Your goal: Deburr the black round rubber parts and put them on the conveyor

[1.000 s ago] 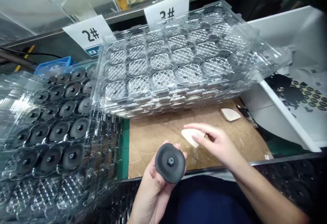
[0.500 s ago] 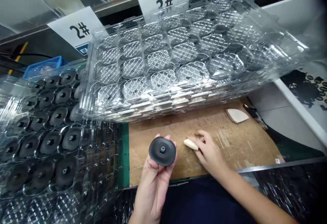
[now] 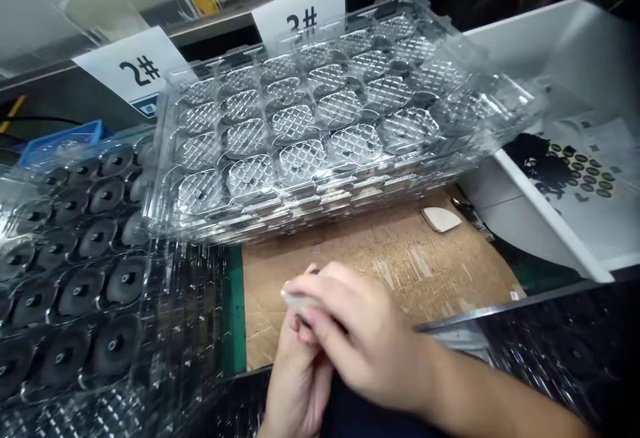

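Note:
My right hand [image 3: 355, 331] pinches a small off-white pad [image 3: 300, 301] and lies over my left hand [image 3: 297, 378]. Between the two hands the black round part is almost wholly hidden; only a small dark edge shows above the fingers of my left hand, which are wrapped round it. The pad is at the black part, but the hands hide whether they touch. Beneath them is a brown cardboard sheet [image 3: 400, 265], with a pale wedge-shaped piece [image 3: 441, 219] near its far right corner.
A stack of clear moulded trays [image 3: 300, 158] stands beyond the hands. Trays of black round parts [image 3: 80, 291] fill the left side. At the right is a white bin [image 3: 550, 218] with small dark pieces. Signs [image 3: 137, 68] and a blue basket [image 3: 63, 141] are behind.
My right hand has moved left with the pad, from above the cardboard onto the black part in my left hand, and now covers most of it. The view has shifted a little.

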A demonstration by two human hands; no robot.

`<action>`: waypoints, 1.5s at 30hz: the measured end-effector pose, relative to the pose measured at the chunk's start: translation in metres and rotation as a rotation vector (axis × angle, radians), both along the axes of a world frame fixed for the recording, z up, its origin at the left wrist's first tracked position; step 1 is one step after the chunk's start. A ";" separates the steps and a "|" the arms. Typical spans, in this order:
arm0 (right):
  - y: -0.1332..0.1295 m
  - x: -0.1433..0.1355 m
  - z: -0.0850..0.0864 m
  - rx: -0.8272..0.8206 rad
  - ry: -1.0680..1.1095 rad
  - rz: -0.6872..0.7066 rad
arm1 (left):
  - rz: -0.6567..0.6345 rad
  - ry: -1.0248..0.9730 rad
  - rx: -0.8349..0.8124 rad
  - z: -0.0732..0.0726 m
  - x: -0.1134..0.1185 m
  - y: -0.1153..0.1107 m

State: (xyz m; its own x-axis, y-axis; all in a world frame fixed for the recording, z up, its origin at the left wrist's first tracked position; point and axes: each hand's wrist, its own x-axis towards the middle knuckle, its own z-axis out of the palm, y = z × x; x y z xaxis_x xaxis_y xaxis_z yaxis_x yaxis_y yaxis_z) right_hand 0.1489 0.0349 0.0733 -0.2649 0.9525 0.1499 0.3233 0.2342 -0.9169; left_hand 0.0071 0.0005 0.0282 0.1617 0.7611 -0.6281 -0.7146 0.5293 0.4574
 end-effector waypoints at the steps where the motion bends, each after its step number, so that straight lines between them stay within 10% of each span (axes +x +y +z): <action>1: 0.001 -0.005 0.008 -0.014 -0.020 0.085 | -0.009 0.005 -0.014 0.001 -0.001 -0.001; 13: -0.012 -0.010 0.017 -0.077 0.008 0.241 | -0.028 0.084 0.077 0.016 -0.003 -0.012; 18: -0.019 -0.013 0.019 0.126 -0.002 0.021 | -0.061 0.070 0.105 0.018 -0.002 -0.017; 23: -0.027 -0.007 0.023 -0.072 0.033 0.237 | -0.047 0.049 0.086 0.019 -0.006 -0.024; 29: -0.032 -0.008 0.027 0.196 -0.001 0.069 | -0.057 -0.004 0.089 0.031 0.001 -0.027; 32: -0.044 0.008 0.027 0.054 -0.020 0.226 | -0.033 -0.004 0.095 0.035 0.002 -0.028; 37: -0.054 0.026 0.025 0.093 -0.199 0.007 | 0.016 -0.005 0.172 0.034 0.005 -0.029; 45: -0.049 0.020 0.030 0.071 -0.160 0.057 | 0.047 -0.011 0.232 0.035 0.003 -0.034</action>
State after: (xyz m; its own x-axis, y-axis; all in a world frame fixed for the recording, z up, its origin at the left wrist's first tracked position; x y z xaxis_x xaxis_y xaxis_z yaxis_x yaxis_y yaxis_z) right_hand 0.1693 -0.0141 0.1033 -0.3438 0.9239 0.1679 0.4480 0.3185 -0.8354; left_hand 0.0099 -0.0330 0.0637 0.1282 0.8917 -0.4341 -0.7417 0.3767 0.5549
